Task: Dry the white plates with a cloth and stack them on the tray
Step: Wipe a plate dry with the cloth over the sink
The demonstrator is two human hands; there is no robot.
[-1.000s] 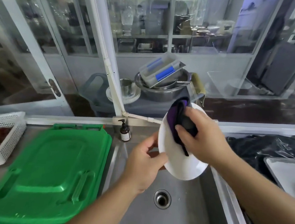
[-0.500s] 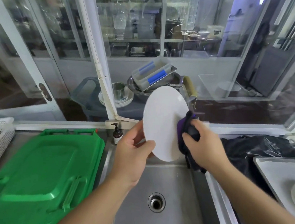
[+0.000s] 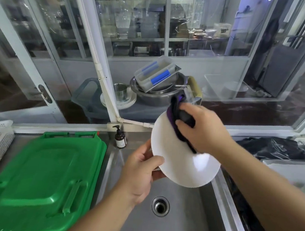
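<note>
Fingers point(image 3: 158, 160) of the left hand point(image 3: 139, 176) pinch the plate point(image 3: 184, 165); the cloth point(image 3: 179, 119) is gripped by the right hand point(image 3: 204, 129). Wiping is underway; stacking on the tray point(image 3: 289, 171), probably rightward, follows.

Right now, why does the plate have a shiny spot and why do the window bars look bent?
Head view: glare brightens the white plate near its lower right; the wide-angle lens bows the window frame; the right hand is slightly motion-blurred, rubbing with the cloth.

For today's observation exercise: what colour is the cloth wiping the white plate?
Purple and black, the cloth shows best in the head view.
</note>
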